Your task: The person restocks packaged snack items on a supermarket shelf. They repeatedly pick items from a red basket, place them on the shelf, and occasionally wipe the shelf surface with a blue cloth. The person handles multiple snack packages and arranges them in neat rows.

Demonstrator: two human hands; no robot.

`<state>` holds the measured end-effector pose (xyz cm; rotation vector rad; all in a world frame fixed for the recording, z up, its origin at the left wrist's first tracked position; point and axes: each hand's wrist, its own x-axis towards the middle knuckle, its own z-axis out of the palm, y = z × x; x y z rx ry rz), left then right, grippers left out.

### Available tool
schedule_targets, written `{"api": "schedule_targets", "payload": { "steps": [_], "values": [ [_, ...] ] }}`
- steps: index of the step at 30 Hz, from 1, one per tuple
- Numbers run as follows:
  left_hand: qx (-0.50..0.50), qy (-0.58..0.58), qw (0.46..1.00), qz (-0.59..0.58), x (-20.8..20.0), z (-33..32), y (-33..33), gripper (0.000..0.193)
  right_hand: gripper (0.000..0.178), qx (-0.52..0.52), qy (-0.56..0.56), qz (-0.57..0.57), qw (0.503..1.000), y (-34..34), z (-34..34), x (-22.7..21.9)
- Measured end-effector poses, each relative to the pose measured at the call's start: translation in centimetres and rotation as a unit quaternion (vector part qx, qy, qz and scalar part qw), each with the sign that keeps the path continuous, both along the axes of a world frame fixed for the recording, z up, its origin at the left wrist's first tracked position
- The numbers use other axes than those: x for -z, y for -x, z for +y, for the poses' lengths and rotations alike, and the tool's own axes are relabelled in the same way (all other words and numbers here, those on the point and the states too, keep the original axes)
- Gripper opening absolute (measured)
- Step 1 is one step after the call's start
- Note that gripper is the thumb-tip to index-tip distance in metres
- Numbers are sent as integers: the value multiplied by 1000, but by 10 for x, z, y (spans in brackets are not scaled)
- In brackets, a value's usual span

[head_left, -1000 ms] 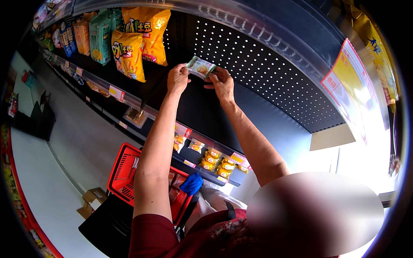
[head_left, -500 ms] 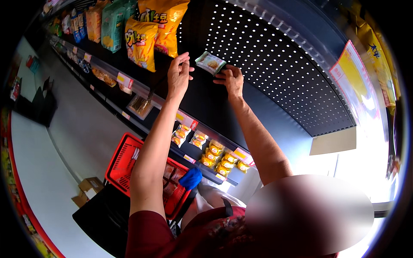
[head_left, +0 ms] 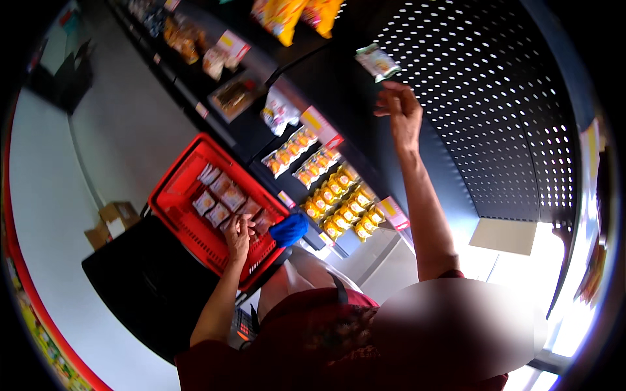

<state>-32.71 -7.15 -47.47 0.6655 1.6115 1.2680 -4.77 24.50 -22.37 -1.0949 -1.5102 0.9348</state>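
My left hand (head_left: 239, 238) is down in the red basket (head_left: 171, 179), its loosely bent fingers beside several small wrapped snack packets (head_left: 225, 194). Nothing shows in its grasp. Up at the black shelf, my right hand (head_left: 402, 114) is empty, with its fingers bent and apart. Just beyond those fingertips, a single pale green-and-white snack packet (head_left: 377, 62) lies on the shelf near the perforated back panel (head_left: 482, 111).
Rows of yellow-wrapped cakes (head_left: 340, 202) fill the lower shelf, behind price tags (head_left: 321, 126). Orange snack bags (head_left: 287, 18) stand farther along the upper shelf. A blue cloth-like bundle (head_left: 289, 229) sits at the basket's edge, and a cardboard box (head_left: 117, 218) lies at left.
My left hand has gone from the upper shelf down into the basket. The right hand stays near the snack packet on the shelf. The view has shifted, showing more of the basket.
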Motion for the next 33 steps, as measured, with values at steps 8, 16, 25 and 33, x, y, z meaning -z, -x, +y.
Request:
{"api": "schedule_targets", "payload": {
  "steps": [8, 16, 25, 33],
  "values": [
    [-118, 128, 977, 121, 190, -83, 46, 29, 19, -197, 68, -179, 962, 73, -168, 20],
    [-63, 246, 939, 232, 182, 5, 57, 41, 20, -336, 145, -292, 883, 63, -268, 105],
    [71, 194, 865, 456, 217, 54, 85, 58, 22, -270, 203, -291, 895, 36, -265, 134],
    [247, 204, 854, 410, 247, 79, 123, 68, 24, -285, 211, -328, 875, 31, -269, 150]
  ]
}}
